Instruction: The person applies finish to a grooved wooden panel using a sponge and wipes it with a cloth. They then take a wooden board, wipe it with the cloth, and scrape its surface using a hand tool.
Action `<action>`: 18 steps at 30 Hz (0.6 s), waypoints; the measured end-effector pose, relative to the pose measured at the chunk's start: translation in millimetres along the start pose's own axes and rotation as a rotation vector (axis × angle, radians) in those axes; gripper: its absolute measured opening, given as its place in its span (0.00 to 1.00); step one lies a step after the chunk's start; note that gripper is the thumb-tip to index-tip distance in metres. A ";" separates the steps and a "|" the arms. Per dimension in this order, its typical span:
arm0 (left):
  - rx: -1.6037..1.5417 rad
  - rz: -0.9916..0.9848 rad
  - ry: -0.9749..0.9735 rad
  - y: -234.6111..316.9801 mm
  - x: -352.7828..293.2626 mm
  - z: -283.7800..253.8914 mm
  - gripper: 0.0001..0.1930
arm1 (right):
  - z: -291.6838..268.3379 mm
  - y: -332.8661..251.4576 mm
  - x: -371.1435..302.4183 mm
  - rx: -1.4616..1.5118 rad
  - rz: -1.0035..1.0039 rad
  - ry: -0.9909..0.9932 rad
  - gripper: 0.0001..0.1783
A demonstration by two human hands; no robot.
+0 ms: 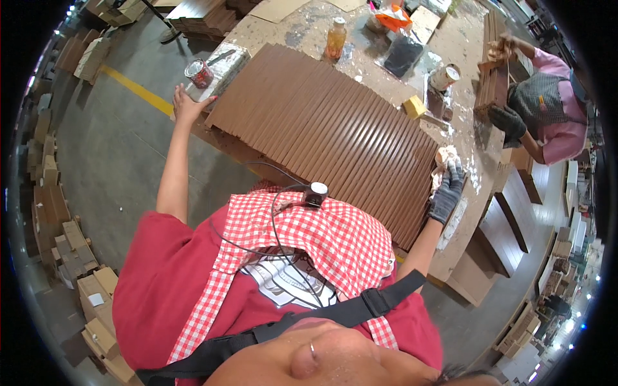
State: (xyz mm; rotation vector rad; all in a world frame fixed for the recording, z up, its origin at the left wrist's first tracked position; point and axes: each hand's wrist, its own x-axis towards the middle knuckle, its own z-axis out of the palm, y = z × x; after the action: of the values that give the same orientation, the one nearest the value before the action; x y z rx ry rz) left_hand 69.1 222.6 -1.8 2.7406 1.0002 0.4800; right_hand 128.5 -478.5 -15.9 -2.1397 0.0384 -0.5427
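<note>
A row of brown wooden strips (322,122), lying side by side, covers much of the table in front of me. My left hand (187,106) is bare, its fingers spread, beside the strips' far left corner and just below a small red can (199,73). On the right, my right hand (449,193) wears a grey glove and presses a pale, stained cloth (445,156) against the strips' right ends. The cloth bunches under and ahead of the gloved fingers, whose tips are partly hidden.
A flat-bladed tool (221,58) lies by the can on a paint-smeared block (225,72). Beyond the strips stand a jar of amber liquid (335,38), a yellow block (414,107) and a white can (444,77). At right, a co-worker's gloved hand (507,122) touches stacked brown boards (492,87).
</note>
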 end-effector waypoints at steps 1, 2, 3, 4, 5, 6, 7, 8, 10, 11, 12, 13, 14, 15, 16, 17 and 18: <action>0.087 -0.048 -0.111 11.5 3.8 -5.8 0.65 | -2.0 0.7 -2.9 -0.014 -0.004 -0.005 0.15; 0.145 -0.014 -0.085 -3.9 7.6 9.3 0.64 | 0.5 -0.5 0.6 0.064 0.000 -0.014 0.15; 0.197 0.048 -0.069 2.4 15.7 20.5 0.63 | -1.0 8.7 -1.1 0.149 0.102 0.006 0.16; 0.156 0.070 -0.080 2.1 22.6 25.5 0.59 | -3.2 19.1 -3.3 0.123 0.089 0.001 0.16; 0.116 0.088 -0.094 11.6 17.7 20.6 0.56 | -4.0 14.8 -2.7 0.096 0.078 -0.009 0.15; 0.015 0.110 -0.057 8.0 18.3 23.4 0.48 | -2.6 9.6 -2.2 0.178 0.116 0.001 0.17; 0.012 0.114 -0.054 8.5 15.6 22.7 0.48 | -1.6 6.6 -0.9 0.148 0.098 -0.004 0.18; 0.005 0.165 0.005 7.7 10.9 23.3 0.47 | -1.8 4.5 -1.3 0.152 0.106 -0.005 0.18; -0.051 0.242 0.120 6.2 12.3 30.2 0.43 | -2.8 0.4 -1.6 0.149 0.121 0.003 0.18; -0.054 0.247 0.111 7.6 14.4 30.7 0.43 | -3.7 -1.3 -1.9 0.155 0.112 0.003 0.18; -0.078 0.252 0.097 9.8 19.0 31.5 0.42 | -4.6 -2.1 -2.6 0.160 0.103 0.004 0.18; -0.093 0.244 0.088 5.7 19.9 30.4 0.42 | -1.2 -1.7 -0.8 0.159 0.106 -0.006 0.18; -0.063 0.224 0.144 0.0 20.2 33.1 0.39 | 2.4 -0.7 1.0 0.162 0.090 -0.005 0.18; -0.058 0.218 0.139 -5.4 19.9 33.3 0.39 | 5.4 1.2 3.5 0.165 0.074 -0.004 0.18; -0.053 0.224 0.149 -2.4 25.0 35.0 0.38 | 3.9 6.2 1.6 0.141 0.052 -0.002 0.17; -0.050 0.226 0.161 -1.5 29.5 36.6 0.37 | 3.0 6.3 1.6 0.201 0.082 -0.008 0.17; -0.046 0.227 0.173 -1.3 32.8 37.4 0.36 | 1.9 6.2 -0.1 0.172 0.077 0.004 0.17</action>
State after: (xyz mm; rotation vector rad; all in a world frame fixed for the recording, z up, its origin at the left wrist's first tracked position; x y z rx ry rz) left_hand 105.4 242.6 -29.2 2.8228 0.7038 0.7782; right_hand 130.2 -480.7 -21.8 -1.9615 0.0730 -0.4873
